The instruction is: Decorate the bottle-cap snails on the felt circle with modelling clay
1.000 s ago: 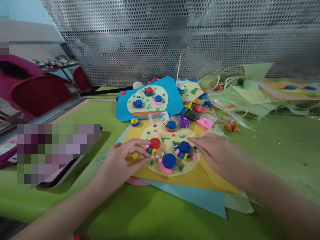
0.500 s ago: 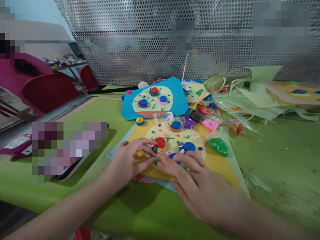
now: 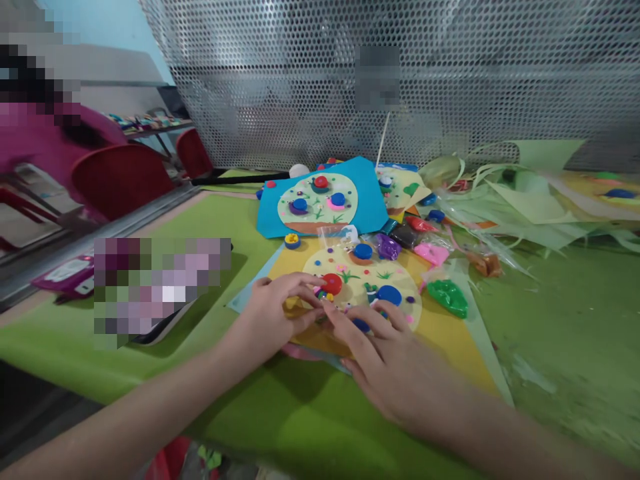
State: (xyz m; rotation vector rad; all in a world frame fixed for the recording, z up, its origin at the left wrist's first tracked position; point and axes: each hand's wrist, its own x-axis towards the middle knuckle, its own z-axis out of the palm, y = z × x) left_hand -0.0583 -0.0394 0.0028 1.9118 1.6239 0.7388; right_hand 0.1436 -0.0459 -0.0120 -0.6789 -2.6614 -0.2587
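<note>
My left hand [image 3: 280, 310] bends over the left part of a yellow paper card [image 3: 440, 340] with a pale oval on it. Its thumb and fingertips close around a small multicoloured clay piece [image 3: 327, 297], partly hidden, beside a red bottle cap [image 3: 331, 283]. From the right, my right hand [image 3: 385, 353] reaches in, its index fingertip at the same clay piece and its other fingers spread over the card. A blue cap [image 3: 389, 295] lies just beyond those fingers, and another blue cap [image 3: 361, 325] shows partly under them. Green clay grass and small dots decorate the oval.
Behind stands a blue card [image 3: 373, 193] with capped clay figures. Bags of purple [image 3: 388, 246], pink [image 3: 433, 253] and green clay [image 3: 447, 298] lie to the right, before pale paper strips [image 3: 530, 193]. A phone-like object [image 3: 165, 300] rests at left. A perforated metal panel [image 3: 280, 87] closes the back.
The view has shifted slightly, so everything sits a little further right. Both hands stay at the same clay piece, with the right index finger now closer against the left fingertips.
</note>
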